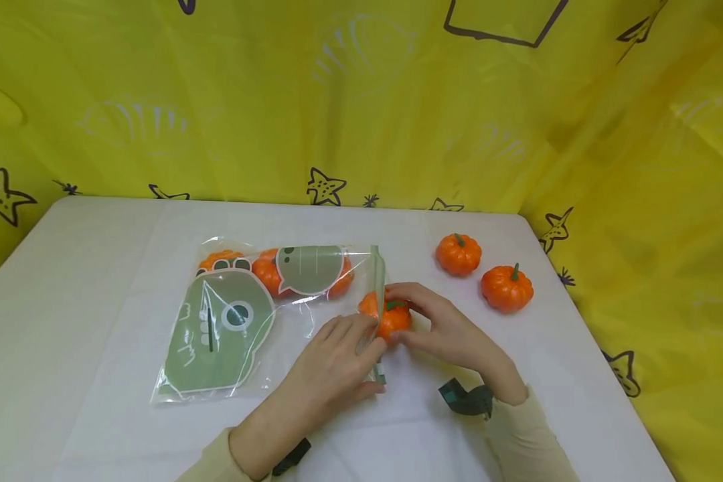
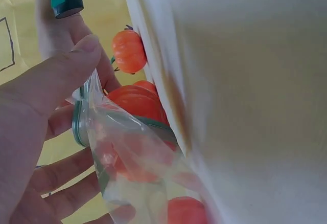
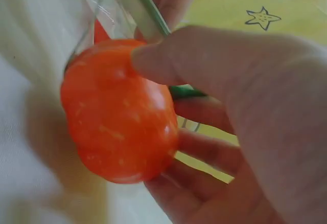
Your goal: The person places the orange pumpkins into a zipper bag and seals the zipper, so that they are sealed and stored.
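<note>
A clear zip bag (image 1: 223, 348) printed with a green dinosaur lies on the white table with its mouth to the right. Orange toy pumpkins (image 1: 267, 274) show inside, along its far side. My left hand (image 1: 334, 365) holds the bag by its green-edged mouth, thumb and fingers on either side of the rim in the left wrist view. At the mouth, my right hand (image 1: 442, 328) grips another toy pumpkin (image 3: 120, 116) between thumb and fingers. This pumpkin (image 1: 395, 323) is partly inside the opening, its left part behind the plastic.
Two more toy pumpkins, one farther back (image 1: 458, 254) and one nearer the right edge (image 1: 507, 288), sit on the white table (image 1: 120, 268). A yellow curtain (image 1: 247, 100) with drawn sea figures hangs behind and at the right. Dark straps (image 1: 466, 398) are at both wrists.
</note>
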A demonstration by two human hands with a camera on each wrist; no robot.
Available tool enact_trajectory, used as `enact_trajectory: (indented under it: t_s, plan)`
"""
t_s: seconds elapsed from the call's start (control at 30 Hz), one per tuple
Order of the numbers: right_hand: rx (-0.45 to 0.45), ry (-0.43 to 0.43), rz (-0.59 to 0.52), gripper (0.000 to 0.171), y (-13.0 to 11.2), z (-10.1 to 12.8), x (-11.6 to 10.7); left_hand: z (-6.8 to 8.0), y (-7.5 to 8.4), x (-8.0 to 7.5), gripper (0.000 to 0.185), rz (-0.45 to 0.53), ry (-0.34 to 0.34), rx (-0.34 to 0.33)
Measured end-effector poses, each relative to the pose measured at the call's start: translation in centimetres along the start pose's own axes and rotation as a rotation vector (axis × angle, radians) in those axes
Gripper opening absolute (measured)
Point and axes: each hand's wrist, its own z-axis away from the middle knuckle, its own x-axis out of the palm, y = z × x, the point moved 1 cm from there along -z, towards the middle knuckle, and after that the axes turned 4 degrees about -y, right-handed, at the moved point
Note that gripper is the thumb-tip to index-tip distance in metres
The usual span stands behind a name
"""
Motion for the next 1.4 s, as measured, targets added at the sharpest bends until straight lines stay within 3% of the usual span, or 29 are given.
enact_trajectory:
  t_s: [0.13, 0.33, 0.6, 0.97, 1.23, 1.4]
  plan:
    - [0.007, -0.022, -0.042, 0.056, 0.1, 0.1, 0.0, 0.0, 0.1, 0.2, 0.076, 0.021, -0.039, -0.03]
    - [0.039, -0.018, -0.052, 0.053, 0.1, -0.3, 0.2, 0.2, 0.0, 0.4, 0.115, -0.035, -0.189, -0.115]
    - [0.154, 0.004, -0.048, 0.055, 0.2, -0.5, 0.8, 0.6, -0.3, 0.7, 0.125, -0.055, -0.313, -0.163]
    - [0.109, -0.125, -0.132, 0.06, 0.1, -0.5, 1.2, 0.5, -0.9, 1.1, 0.124, 0.03, -0.263, -0.179]
    - [0.169, -0.013, -0.097, 0.053, 0.4, -1.0, 1.5, 0.5, -1.1, 1.2, 0.126, 0.023, -0.254, -0.169]
    - [0.145, -0.028, -0.097, 0.049, 0.6, -1.0, 1.5, 0.5, -1.3, 1.2, 0.128, 0.066, -0.26, -0.218]
